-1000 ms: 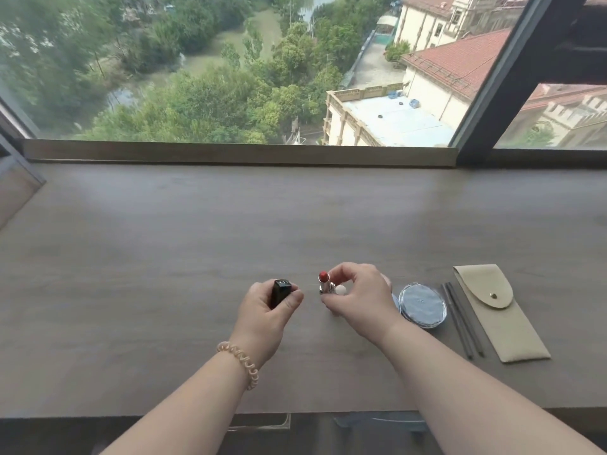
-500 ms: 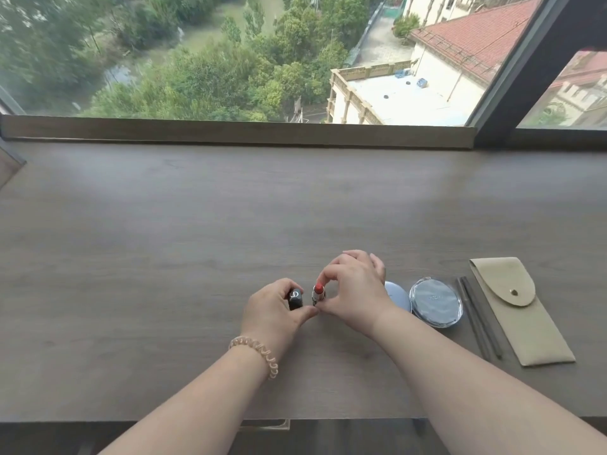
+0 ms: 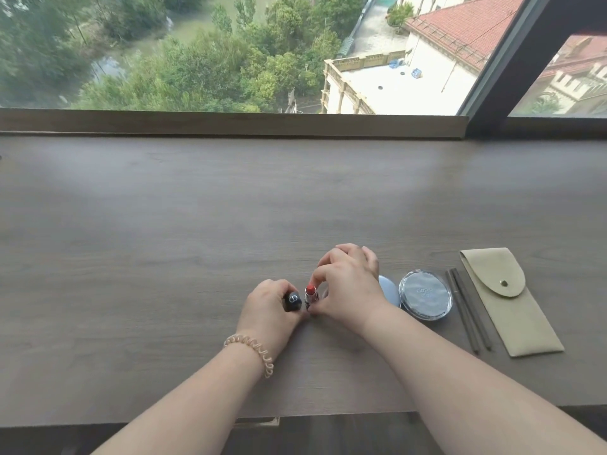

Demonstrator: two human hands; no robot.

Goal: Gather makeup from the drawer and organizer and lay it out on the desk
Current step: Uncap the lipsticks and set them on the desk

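Now | left hand (image 3: pixel 267 307) grips black cap (image 3: pixel 292 301) | right hand (image 3: pixel 348 290) pinches upright lipstick (image 3: pixel 310 294)

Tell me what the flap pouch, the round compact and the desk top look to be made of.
Pouch: likely suede or felt, matte beige nap, metal snap.
Compact: probably clear glossy plastic; its rim catches light.
Desk: wood-look, matte grey-brown grain; veneer or laminate, cannot tell.

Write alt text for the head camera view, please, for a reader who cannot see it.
Over a grey-brown wooden desk, the left hand holds a black lipstick cap beside the open red lipstick in the right hand. To the right lie a round clear compact, two thin grey pencils and a beige pouch.
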